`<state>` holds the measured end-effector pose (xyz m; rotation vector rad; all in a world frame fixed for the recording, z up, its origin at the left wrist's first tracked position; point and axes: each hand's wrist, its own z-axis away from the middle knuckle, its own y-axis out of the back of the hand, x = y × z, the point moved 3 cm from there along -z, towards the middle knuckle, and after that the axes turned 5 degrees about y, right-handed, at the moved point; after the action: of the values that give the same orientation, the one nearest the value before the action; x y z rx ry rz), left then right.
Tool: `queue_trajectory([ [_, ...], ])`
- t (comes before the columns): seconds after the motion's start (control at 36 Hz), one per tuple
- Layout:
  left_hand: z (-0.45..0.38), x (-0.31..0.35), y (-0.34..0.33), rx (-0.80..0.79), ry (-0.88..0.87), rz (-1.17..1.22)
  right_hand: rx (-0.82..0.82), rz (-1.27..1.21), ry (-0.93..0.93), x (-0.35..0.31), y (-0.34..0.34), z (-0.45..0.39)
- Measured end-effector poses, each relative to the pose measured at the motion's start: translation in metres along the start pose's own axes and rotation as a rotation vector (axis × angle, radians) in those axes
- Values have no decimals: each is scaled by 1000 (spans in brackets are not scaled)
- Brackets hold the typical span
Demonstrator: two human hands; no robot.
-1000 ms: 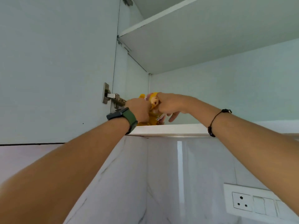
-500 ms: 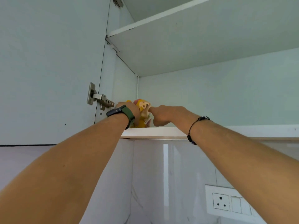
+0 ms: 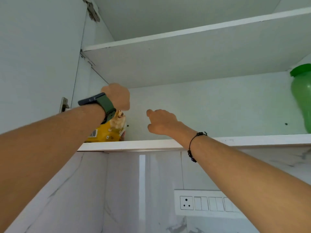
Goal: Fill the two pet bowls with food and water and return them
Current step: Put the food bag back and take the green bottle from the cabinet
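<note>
Head view: Both arms reach up into an open wall cupboard, where a yellow pet-food bag (image 3: 107,132) stands at the left end of the lower shelf (image 3: 151,144), close against the cupboard's side wall. The left hand (image 3: 117,96) hovers just above the bag's top, fingers hidden behind the hand, so whether they pinch the bag cannot be told. The right hand (image 3: 160,121) hangs apart to the right of the bag, fingers loosely curled and holding nothing. A green plastic jar (image 3: 302,98) stands at the shelf's right end. The bag looks soft and crinkly, likely light but apt to sag and spill if open; a grip on its folded top, with the other hand under its base, would seem safest. Neither bowl is in view.
</note>
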<state>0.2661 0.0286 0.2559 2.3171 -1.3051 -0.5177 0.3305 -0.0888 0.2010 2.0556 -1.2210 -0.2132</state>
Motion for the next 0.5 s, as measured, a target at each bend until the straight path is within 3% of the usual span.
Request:
queue_trajectory([
  [0.17, 5, 48, 20, -45, -137, 140, 50, 86, -124, 68, 32, 33],
  [0.5, 26, 200, 60, -216, -292, 817, 138, 368, -452, 216, 111, 137],
])
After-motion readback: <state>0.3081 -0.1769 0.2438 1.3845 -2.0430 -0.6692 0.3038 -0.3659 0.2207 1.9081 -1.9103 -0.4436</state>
